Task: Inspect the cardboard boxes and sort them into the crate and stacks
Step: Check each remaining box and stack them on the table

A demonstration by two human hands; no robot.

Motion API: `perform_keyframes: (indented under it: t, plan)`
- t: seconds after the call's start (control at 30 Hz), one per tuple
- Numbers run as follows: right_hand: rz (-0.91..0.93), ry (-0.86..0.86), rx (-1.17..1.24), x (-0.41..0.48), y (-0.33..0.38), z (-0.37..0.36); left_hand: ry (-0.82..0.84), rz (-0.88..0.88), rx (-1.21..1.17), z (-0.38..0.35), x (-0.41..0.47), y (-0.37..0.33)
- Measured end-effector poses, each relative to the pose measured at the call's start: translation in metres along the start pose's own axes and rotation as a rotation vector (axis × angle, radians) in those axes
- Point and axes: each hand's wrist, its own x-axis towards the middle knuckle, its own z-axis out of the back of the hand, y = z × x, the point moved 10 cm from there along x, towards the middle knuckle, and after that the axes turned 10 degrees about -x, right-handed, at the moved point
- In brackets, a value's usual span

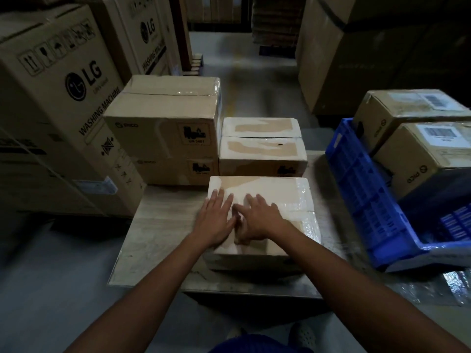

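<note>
A taped cardboard box [288,194] lies on the low table [158,225] right in front of me. My left hand [216,220] and my right hand [257,217] both rest flat on its top, fingers straight and spread, thumbs close together. Behind it sits another taped box [262,146]. To the left stands a stack of two brown boxes [163,118]. On the right a blue plastic crate [362,189] holds two labelled boxes [433,154], one behind the other.
Large washing machine cartons [58,98] stand along the left. Tall cartons [369,47] rise at the back right, with an aisle of grey floor [244,80] between them. Crumpled clear plastic [453,284] lies by the crate's near corner.
</note>
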Motion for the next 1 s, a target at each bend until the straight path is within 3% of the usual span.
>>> perform_keyframes:
  t: [0.17, 0.27, 0.37, 0.47, 0.7, 0.83, 1.0]
  plan:
    - [0.066, 0.23, -0.117, 0.015, 0.004, -0.008, 0.073, 0.012, 0.031, -0.002, 0.009, 0.0]
    - [0.082, 0.177, -0.196, 0.015, -0.008, 0.017, 0.141, -0.025, 0.104, 0.012, 0.028, -0.01]
    - [-0.039, 0.15, -0.239, 0.021, -0.041, 0.017, 0.306, -0.05, 0.096, 0.001, 0.036, -0.017]
    - [-0.068, 0.211, -0.155, 0.027, -0.056, -0.002, 0.43, -0.034, 0.143, -0.019, 0.037, -0.018]
    - [-0.019, 0.123, -0.067, 0.021, -0.064, 0.003, 0.45, 0.004, 0.09, -0.021, 0.048, -0.044]
    - [-0.139, 0.149, 0.062, 0.01, -0.107, -0.014, 0.453, -0.015, 0.095, -0.034, 0.052, -0.065]
    - [-0.14, 0.147, 0.141, 0.009, -0.113, -0.02, 0.505, 0.045, 0.125, -0.037, 0.056, -0.069]
